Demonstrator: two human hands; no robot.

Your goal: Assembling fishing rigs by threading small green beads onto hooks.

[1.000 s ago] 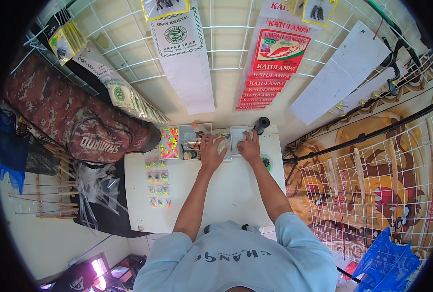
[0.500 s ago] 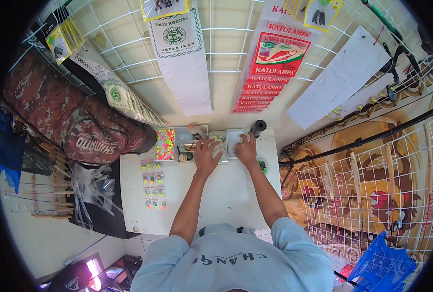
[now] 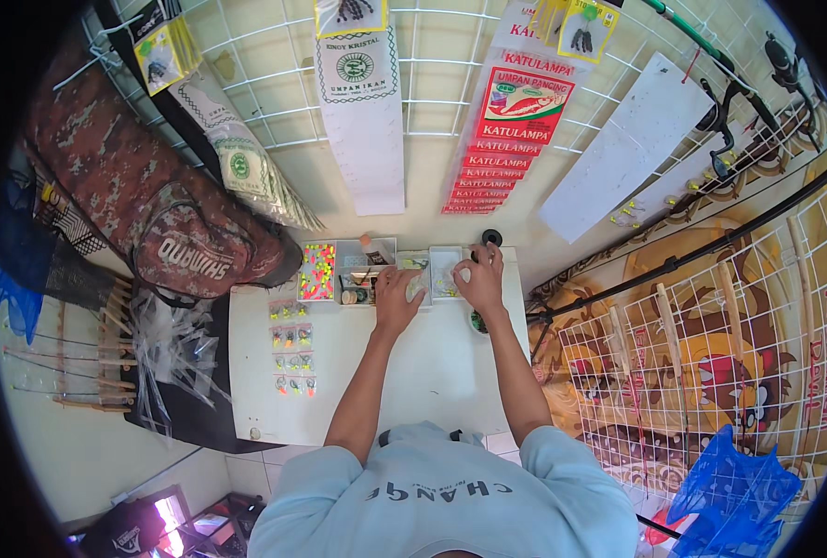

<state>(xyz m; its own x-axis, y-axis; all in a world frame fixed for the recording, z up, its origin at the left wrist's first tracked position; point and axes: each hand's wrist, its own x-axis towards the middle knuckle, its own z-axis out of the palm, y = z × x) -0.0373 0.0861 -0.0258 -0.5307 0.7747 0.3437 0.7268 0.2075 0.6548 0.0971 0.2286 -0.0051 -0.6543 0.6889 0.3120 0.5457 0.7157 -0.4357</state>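
Observation:
My left hand (image 3: 397, 299) is curled at the front of the boxes, beside the clear-looking contents of a middle compartment (image 3: 415, 262). A pale, see-through bit shows by its thumb, too small to name. My right hand (image 3: 481, 282) is at the right edge of a small white tray (image 3: 446, 253); its thumb and forefinger are pinched together, and whatever they hold is too small to make out. Left of my hands are a box of bright coloured beads (image 3: 317, 272) and a divided box (image 3: 350, 253) with a bottle (image 3: 373, 248) and small spools.
Rows of small packets with coloured pieces (image 3: 291, 349) lie on the left of the white table (image 3: 385, 391). A black cylinder (image 3: 492, 238) stands behind my right hand, and a tub with green bits (image 3: 478, 322) beside my right wrist. A camouflage bag (image 3: 190, 246) leans at the left.
My right hand has shifted from over the small white tray to its right edge, closer to the black cylinder. My left hand stays almost in place. The whole view has turned slightly.

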